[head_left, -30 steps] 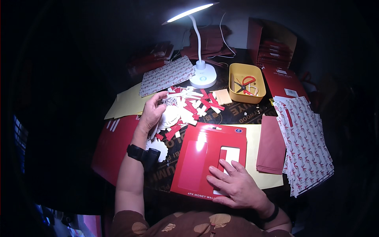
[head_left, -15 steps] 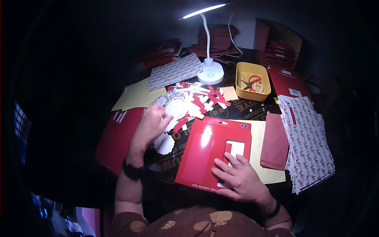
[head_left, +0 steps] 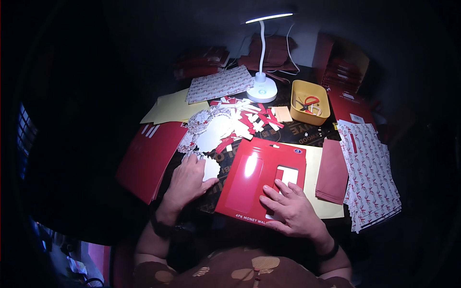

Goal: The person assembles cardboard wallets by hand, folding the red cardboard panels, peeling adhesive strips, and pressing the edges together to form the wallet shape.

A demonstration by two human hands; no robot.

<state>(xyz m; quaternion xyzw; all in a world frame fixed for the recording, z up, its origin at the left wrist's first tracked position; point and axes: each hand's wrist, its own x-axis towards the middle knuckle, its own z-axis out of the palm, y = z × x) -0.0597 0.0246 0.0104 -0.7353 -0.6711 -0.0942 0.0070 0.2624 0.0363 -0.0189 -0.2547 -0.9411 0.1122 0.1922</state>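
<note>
The left hand (head_left: 186,181) has its fingers curled over the left side of a white paper disc with a scalloped edge (head_left: 212,169), its thumb reaching along the near edge; whether they pinch it I cannot tell. The right hand (head_left: 294,212) rests palm down, fingers slightly spread, on a flat red cardboard packet (head_left: 265,174), pressing rather than gripping it.

The packet lies face up before the person, just right of the disc, its long axis running away from them and its far, hang-hole end leaning right. A glossy pink panel fills its left half, a white-showing window its right. White capital lettering (head_left: 249,219) along the near edge stands upright to the person, its end hidden by the right hand; a small blue emblem (head_left: 298,151) marks the far right corner.

Under the packet's right side is a pale yellow paper sheet (head_left: 313,163), bearing dull red envelopes (head_left: 332,168). Beyond the disc lie more scalloped discs (head_left: 211,137) and red and white paper strips (head_left: 261,120). The black tabletop (head_left: 307,136) carries brownish printed capitals.
</note>
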